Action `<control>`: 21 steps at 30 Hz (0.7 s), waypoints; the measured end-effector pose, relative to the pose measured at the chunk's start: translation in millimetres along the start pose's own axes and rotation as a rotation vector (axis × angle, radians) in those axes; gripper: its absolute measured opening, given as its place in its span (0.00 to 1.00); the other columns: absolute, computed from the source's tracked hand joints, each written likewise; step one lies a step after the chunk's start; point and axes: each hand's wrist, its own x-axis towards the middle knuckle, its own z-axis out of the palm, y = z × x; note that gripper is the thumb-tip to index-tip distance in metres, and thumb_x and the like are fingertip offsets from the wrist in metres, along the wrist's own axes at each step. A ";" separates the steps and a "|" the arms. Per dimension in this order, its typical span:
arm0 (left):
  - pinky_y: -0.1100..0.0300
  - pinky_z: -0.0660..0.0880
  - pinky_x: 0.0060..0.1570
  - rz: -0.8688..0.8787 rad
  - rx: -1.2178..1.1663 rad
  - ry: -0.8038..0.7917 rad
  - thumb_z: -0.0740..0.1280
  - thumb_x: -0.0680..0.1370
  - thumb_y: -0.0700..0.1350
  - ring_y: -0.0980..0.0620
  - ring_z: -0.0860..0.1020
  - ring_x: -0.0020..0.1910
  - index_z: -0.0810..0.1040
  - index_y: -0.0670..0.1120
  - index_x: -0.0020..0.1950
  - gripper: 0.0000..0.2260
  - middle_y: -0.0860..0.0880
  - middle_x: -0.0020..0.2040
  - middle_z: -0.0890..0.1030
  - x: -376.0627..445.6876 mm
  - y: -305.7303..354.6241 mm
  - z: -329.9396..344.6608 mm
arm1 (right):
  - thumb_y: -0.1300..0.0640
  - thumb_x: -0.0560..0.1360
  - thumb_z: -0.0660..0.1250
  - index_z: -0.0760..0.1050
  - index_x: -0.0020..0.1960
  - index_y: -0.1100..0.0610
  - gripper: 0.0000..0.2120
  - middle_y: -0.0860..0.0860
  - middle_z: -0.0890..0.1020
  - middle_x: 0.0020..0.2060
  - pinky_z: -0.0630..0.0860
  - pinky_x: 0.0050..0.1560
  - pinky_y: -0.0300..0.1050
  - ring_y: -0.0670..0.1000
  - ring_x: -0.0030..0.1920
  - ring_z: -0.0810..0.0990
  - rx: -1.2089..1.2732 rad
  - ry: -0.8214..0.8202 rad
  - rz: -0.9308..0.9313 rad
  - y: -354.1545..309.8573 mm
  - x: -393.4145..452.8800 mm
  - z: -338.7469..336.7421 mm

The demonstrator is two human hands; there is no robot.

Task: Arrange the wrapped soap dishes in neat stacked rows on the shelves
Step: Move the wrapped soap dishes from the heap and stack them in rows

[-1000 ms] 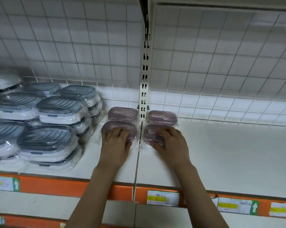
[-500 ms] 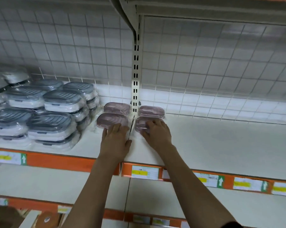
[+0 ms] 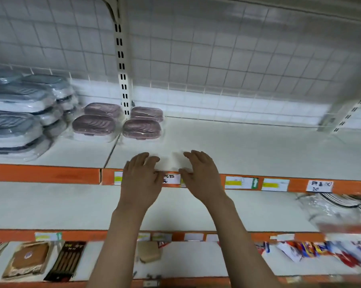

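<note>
Lying flat, four pink soap dishes (image 3: 141, 128) long axes left-right, left hand (image 3: 141, 179), right hand (image 3: 202, 176) relaxed, holding nothing

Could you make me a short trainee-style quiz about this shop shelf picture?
1. True or false: the left hand grips a pink soap dish.
2. How many pink dishes lie on the top shelf?
3. The grey soap dishes are stacked: A) left of the pink ones, B) right of them, C) on the shelf below.

Key: 1 false, both it and the right hand are empty, in front of the shelf edge; 2 four; 3 A.
</note>
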 end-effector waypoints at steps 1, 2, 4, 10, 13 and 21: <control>0.40 0.73 0.54 0.007 -0.028 -0.005 0.69 0.69 0.44 0.34 0.78 0.54 0.81 0.39 0.53 0.15 0.36 0.54 0.80 -4.0 11.8 5.2 | 0.50 0.71 0.61 0.73 0.65 0.61 0.26 0.60 0.76 0.63 0.64 0.69 0.57 0.63 0.66 0.70 0.002 0.013 0.020 10.2 -7.8 -7.6; 0.40 0.73 0.55 0.011 -0.051 -0.012 0.69 0.69 0.44 0.34 0.77 0.55 0.81 0.39 0.53 0.15 0.36 0.54 0.80 -7.4 22.4 10.9 | 0.50 0.71 0.61 0.74 0.65 0.62 0.25 0.61 0.76 0.62 0.65 0.68 0.57 0.64 0.65 0.70 -0.002 0.020 0.034 20.1 -14.9 -15.1; 0.39 0.74 0.56 0.016 -0.082 -0.040 0.68 0.70 0.45 0.35 0.77 0.57 0.81 0.40 0.54 0.16 0.37 0.56 0.79 -12.2 43.0 21.4 | 0.52 0.73 0.63 0.73 0.66 0.62 0.23 0.60 0.76 0.63 0.64 0.69 0.56 0.63 0.66 0.70 -0.009 0.024 0.062 38.2 -26.0 -30.8; 0.41 0.73 0.57 0.064 -0.049 -0.073 0.71 0.71 0.42 0.35 0.77 0.55 0.81 0.39 0.55 0.14 0.38 0.54 0.80 -3.0 107.5 51.1 | 0.55 0.74 0.66 0.72 0.66 0.61 0.22 0.59 0.75 0.63 0.64 0.69 0.55 0.61 0.66 0.69 -0.015 0.083 0.070 97.0 -40.4 -77.9; 0.43 0.76 0.51 0.079 -0.038 -0.070 0.68 0.69 0.45 0.36 0.79 0.49 0.81 0.39 0.52 0.15 0.39 0.50 0.81 7.2 151.2 75.5 | 0.55 0.75 0.65 0.72 0.67 0.60 0.22 0.58 0.75 0.64 0.62 0.70 0.55 0.60 0.67 0.68 -0.002 0.101 0.079 139.8 -44.3 -106.7; 0.51 0.69 0.56 0.020 -0.099 -0.122 0.68 0.76 0.45 0.40 0.75 0.58 0.77 0.43 0.62 0.15 0.44 0.58 0.79 15.8 314.8 156.0 | 0.52 0.72 0.62 0.74 0.64 0.60 0.22 0.55 0.78 0.59 0.66 0.67 0.56 0.59 0.62 0.74 -0.035 0.109 0.070 288.8 -57.1 -194.8</control>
